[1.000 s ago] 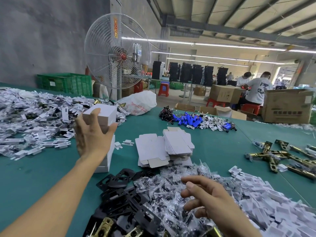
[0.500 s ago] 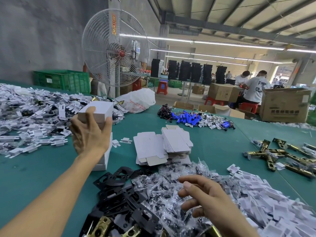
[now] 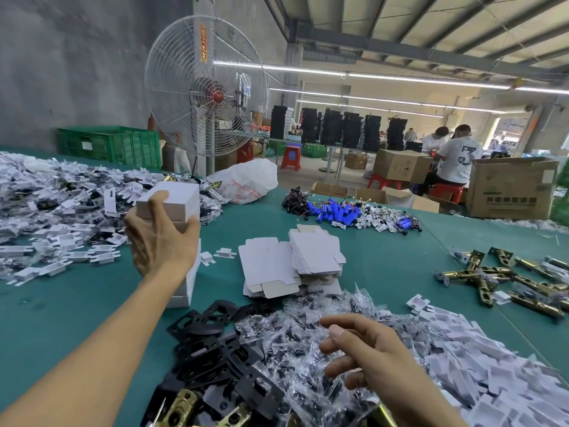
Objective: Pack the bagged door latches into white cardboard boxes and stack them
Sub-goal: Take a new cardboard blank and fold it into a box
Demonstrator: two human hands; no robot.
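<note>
My left hand [image 3: 160, 238] grips a closed white cardboard box [image 3: 175, 201] on top of a stack of white boxes [image 3: 191, 272] standing on the green table [image 3: 385, 266]. My right hand [image 3: 363, 349] hovers with loosely curled fingers over a heap of small clear bags with dark parts [image 3: 308, 343] and holds nothing. Flat unfolded white box blanks [image 3: 292, 263] lie in two piles just right of the stack. Brass door latches [image 3: 508, 278] lie loose at the right.
Black metal plates [image 3: 215, 349] and brass pieces lie at the near edge. White plastic inserts are heaped at far left [image 3: 61, 204] and near right [image 3: 477, 359]. Blue batteries [image 3: 338, 211], a white bag [image 3: 246, 180], a fan [image 3: 206, 87] and brown cartons [image 3: 508, 186] stand beyond.
My left hand has kept its grip on the top box over the stack. My right hand stayed over the bag heap. The view shifted slightly.
</note>
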